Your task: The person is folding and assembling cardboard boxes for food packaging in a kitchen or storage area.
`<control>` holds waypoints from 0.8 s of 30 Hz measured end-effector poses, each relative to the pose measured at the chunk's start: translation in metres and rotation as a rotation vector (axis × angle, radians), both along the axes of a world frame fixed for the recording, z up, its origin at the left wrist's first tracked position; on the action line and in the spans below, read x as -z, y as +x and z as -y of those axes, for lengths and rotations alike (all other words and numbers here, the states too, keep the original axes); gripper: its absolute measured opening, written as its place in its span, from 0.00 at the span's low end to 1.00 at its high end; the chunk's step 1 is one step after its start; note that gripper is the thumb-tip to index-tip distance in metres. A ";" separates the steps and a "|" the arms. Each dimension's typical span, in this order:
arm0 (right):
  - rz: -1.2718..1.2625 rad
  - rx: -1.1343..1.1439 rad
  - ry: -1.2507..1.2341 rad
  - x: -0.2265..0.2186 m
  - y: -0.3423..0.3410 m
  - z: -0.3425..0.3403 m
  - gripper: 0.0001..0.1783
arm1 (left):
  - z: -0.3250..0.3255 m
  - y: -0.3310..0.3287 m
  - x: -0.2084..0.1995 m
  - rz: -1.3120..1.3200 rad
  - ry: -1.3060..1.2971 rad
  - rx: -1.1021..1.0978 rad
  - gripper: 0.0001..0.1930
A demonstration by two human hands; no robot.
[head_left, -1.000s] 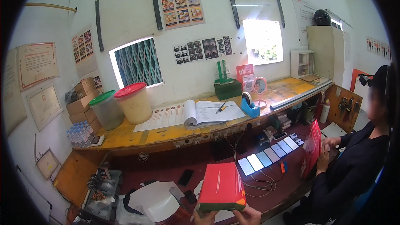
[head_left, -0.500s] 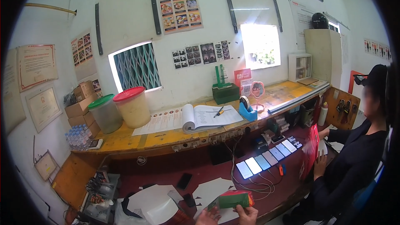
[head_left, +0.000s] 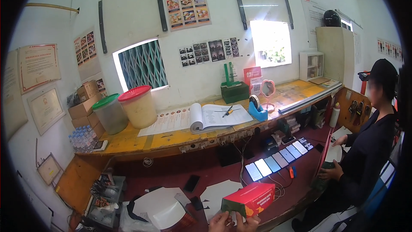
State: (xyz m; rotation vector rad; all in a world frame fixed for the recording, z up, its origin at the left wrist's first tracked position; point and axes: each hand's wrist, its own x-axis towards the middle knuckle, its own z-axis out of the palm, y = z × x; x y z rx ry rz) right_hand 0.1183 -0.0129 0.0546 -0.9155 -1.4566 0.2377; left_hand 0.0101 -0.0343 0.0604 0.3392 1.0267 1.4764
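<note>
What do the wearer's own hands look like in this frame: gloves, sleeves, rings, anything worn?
Only the tops of both hands show at the lower edge. The left hand and right hand are bare: no gloves, and no rings or watch on what is visible. Wrists and forearms are cut off by the frame, so sleeves cannot be judged.

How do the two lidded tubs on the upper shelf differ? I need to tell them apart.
The red-lidded tub holds something pale yellow; the green-lidded tub looks greyish, its contents unclear. The red-lidded tub stands right of the green-lidded tub and looks slightly taller. Both are round, translucent, upright and closed.
</note>
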 end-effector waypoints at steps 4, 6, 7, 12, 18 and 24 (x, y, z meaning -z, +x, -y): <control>-0.080 -0.057 -0.009 0.030 -0.009 -0.006 0.07 | -0.001 0.005 -0.010 0.256 0.168 0.125 0.07; -0.123 -0.184 -0.322 0.033 -0.006 -0.005 0.06 | -0.006 0.002 -0.006 0.310 0.215 0.184 0.09; -0.123 -0.184 -0.320 0.032 -0.008 -0.004 0.06 | -0.007 0.004 -0.005 0.309 0.217 0.184 0.09; -0.284 -0.517 -0.621 0.031 -0.011 0.006 0.10 | -0.020 -0.009 0.019 0.207 -0.159 -0.065 0.11; 0.143 -0.290 -0.143 -0.001 -0.004 0.033 0.32 | 0.005 -0.029 0.002 -0.425 0.051 -0.222 0.16; -0.159 -0.295 -0.886 0.024 0.021 -0.007 0.41 | 0.048 -0.042 -0.010 -1.228 0.596 0.424 0.21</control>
